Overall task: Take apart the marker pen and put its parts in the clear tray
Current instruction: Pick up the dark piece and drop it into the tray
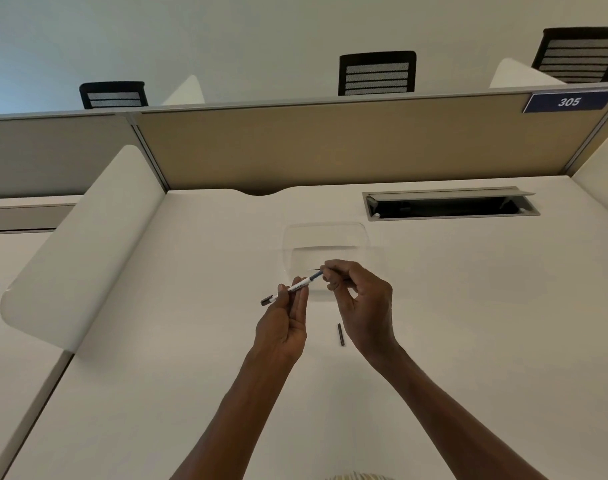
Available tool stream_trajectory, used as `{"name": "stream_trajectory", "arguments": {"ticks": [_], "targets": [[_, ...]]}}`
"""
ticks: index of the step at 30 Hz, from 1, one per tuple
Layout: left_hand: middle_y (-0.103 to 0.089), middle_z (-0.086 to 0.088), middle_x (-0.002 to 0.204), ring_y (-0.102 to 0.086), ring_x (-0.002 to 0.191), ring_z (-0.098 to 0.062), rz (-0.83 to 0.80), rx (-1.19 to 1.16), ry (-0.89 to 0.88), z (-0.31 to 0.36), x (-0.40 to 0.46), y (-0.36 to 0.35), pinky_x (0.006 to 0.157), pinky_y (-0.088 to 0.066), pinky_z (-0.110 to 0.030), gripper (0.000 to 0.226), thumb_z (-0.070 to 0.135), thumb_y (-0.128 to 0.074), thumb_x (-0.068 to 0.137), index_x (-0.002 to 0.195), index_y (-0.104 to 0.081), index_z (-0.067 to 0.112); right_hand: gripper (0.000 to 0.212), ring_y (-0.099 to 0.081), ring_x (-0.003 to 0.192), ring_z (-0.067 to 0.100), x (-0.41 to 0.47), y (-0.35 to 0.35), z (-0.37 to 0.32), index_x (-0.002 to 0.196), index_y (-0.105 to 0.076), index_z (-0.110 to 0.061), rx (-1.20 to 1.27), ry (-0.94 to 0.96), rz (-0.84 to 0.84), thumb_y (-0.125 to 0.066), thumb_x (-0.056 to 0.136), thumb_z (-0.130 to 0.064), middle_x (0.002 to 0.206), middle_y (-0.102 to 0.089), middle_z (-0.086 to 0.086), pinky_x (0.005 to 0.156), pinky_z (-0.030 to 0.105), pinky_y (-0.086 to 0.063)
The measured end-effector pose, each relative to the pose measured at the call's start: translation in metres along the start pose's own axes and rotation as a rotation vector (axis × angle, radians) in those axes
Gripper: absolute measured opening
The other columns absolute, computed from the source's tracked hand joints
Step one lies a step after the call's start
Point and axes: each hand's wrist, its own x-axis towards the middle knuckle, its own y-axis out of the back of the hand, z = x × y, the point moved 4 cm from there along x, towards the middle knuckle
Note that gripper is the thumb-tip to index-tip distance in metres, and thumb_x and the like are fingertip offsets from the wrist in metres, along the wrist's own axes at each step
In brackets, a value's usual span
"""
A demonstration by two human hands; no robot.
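A slim white marker pen [297, 285] with a dark end is held above the white desk, slanting up to the right. My left hand [285, 323] grips its barrel near the middle. My right hand [358, 303] pinches the pen's upper right tip between thumb and fingers. Just behind the hands lies the clear tray [325, 237], nearly see-through, with a thin dark line visible in it near my right fingers. A small dark pen part [340, 334] lies on the desk between my wrists.
The white desk [191, 341] has a curved white side divider [84, 247] at the left. An open cable hatch [449, 204] is set in the desk at the back right. A tan partition [330, 147] rises behind, with black chairs beyond.
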Motion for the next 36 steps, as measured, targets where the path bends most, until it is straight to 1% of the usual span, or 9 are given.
{"name": "stream_trajectory", "arguments": {"ticks": [2,7,10,14,17,21,25,30,36], "targets": [[-0.074,-0.021,0.09,-0.07,0.098,-0.026,-0.014,-0.005,0.008,0.0,0.0,-0.003,0.074,-0.06,-0.036,0.015,0.007,-0.055,0.096,0.104,-0.059,-0.005,0.009,-0.068,0.083,0.009,0.0,-0.002,0.0,0.098,-0.072,-0.004,-0.02,0.019,-0.016,-0.066,0.091,-0.007,0.09,-0.074,0.001,0.074,0.021,-0.055],[-0.074,-0.021,0.095,-0.073,0.088,-0.028,-0.038,0.015,0.021,0.0,0.0,-0.006,0.074,-0.06,-0.034,0.02,0.008,-0.057,0.095,0.11,-0.059,-0.006,0.007,-0.066,0.084,0.01,0.003,-0.008,0.003,0.093,-0.072,-0.006,-0.029,0.051,-0.098,-0.069,0.089,-0.01,0.09,-0.073,0.0,0.071,0.025,-0.055],[-0.074,-0.022,0.094,-0.074,0.085,-0.026,-0.039,0.023,0.037,-0.001,0.001,-0.006,0.074,-0.06,-0.032,0.019,0.008,-0.058,0.094,0.107,-0.06,-0.006,0.011,-0.068,0.087,0.009,0.002,-0.011,0.006,0.098,-0.073,-0.007,0.013,0.019,-0.141,-0.069,0.089,-0.012,0.094,-0.074,-0.001,0.073,0.026,-0.056],[-0.071,-0.019,0.107,-0.072,0.089,-0.023,-0.042,0.028,0.059,-0.001,0.003,-0.006,0.073,-0.059,-0.03,0.019,0.011,-0.057,0.095,0.103,-0.061,-0.006,0.024,-0.069,0.089,0.007,-0.001,-0.016,0.011,0.109,-0.071,-0.006,0.042,-0.057,-0.167,-0.071,0.087,-0.015,0.096,-0.075,0.0,0.079,0.018,-0.054],[-0.073,-0.02,0.099,-0.075,0.078,-0.025,-0.044,0.02,0.065,-0.001,0.004,-0.005,0.07,-0.061,-0.028,0.021,0.011,-0.057,0.095,0.103,-0.061,-0.007,0.023,-0.069,0.086,0.006,-0.004,-0.017,0.016,0.108,-0.071,-0.006,0.045,-0.089,-0.161,-0.071,0.087,-0.013,0.093,-0.075,-0.001,0.077,0.013,-0.052],[-0.073,-0.021,0.098,-0.075,0.078,-0.028,-0.026,-0.009,0.069,0.001,0.006,0.001,0.074,-0.06,-0.033,0.02,0.009,-0.057,0.095,0.106,-0.06,-0.008,0.017,-0.067,0.079,0.001,-0.01,-0.016,0.027,0.104,-0.072,-0.008,0.039,-0.17,-0.148,-0.07,0.087,-0.009,0.09,-0.074,-0.003,0.073,0.01,-0.049],[-0.071,-0.023,0.106,-0.074,0.082,-0.03,0.005,-0.061,0.077,0.003,0.01,0.012,0.074,-0.06,-0.037,0.018,0.006,-0.057,0.095,0.106,-0.061,-0.008,0.01,-0.067,0.073,0.003,-0.015,-0.012,0.044,0.096,-0.074,-0.009,0.007,-0.218,-0.141,-0.07,0.087,-0.007,0.088,-0.074,-0.002,0.068,0.018,-0.053],[-0.074,-0.023,0.091,-0.075,0.073,-0.031,0.029,-0.079,0.073,0.006,0.012,0.024,0.072,-0.06,-0.037,0.018,0.007,-0.056,0.096,0.104,-0.061,-0.009,0.01,-0.068,0.064,0.011,-0.032,-0.004,0.089,0.087,-0.074,-0.013,0.014,-0.522,-0.131,-0.068,0.086,-0.005,0.075,-0.073,-0.004,0.067,0.039,-0.06],[-0.074,-0.022,0.081,-0.074,0.067,-0.031,0.047,-0.064,0.044,0.01,0.016,0.027,0.074,-0.057,-0.037,0.019,0.008,-0.054,0.097,0.095,-0.061,-0.01,0.008,-0.067,0.066,0.015,-0.053,-0.005,0.128,0.078,-0.071,-0.011,-0.201,-0.622,-0.284,-0.067,0.082,-0.006,0.069,-0.071,-0.004,0.071,0.04,-0.058]]}}
